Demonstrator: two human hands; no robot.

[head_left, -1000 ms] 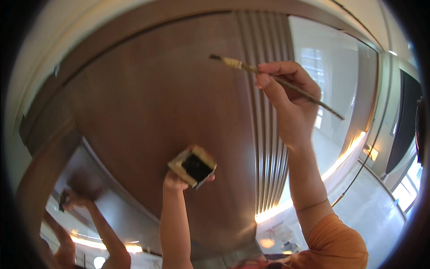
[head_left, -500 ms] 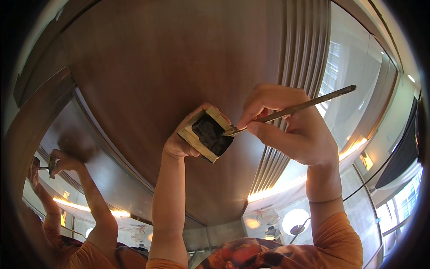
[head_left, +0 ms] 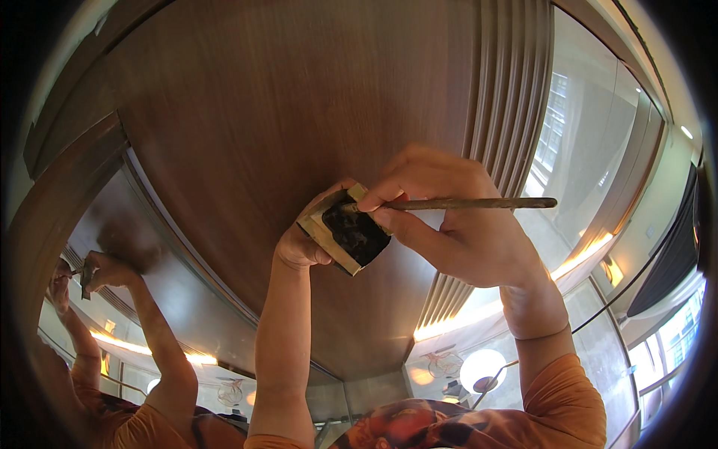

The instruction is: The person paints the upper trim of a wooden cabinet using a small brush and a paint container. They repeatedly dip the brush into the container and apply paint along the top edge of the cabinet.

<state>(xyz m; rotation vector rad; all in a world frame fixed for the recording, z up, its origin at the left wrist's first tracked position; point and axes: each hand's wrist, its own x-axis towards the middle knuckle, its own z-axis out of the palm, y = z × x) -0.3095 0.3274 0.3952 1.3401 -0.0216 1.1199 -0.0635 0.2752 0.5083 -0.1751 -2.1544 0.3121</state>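
A small cut-open carton (head_left: 329, 238) with tan sides and a dark, stained inside sits in my left hand (head_left: 298, 245). The fingers of that hand wrap round its far side, with the thumb underneath. Between the thumb and fingers of my right hand (head_left: 464, 217) is a slim paintbrush (head_left: 479, 203), pinched near its bristle end. The handle points to the right, almost level. The brush tip reaches into the carton near its far rim, partly hidden by my fingertips.
A brown wood panel (head_left: 247, 97) fills the space behind my hands, with vertical ribbed trim (head_left: 497, 82) at its right. A glossy surface (head_left: 172, 247) on the left mirrors my arms. A bright round lamp (head_left: 482, 370) and a dark curtain (head_left: 666, 247) show on the right.
My right hand has moved left toward the carton, and the brush tip has slid further across it. The handle has swung down from a slant to nearly level. My left hand barely moved.
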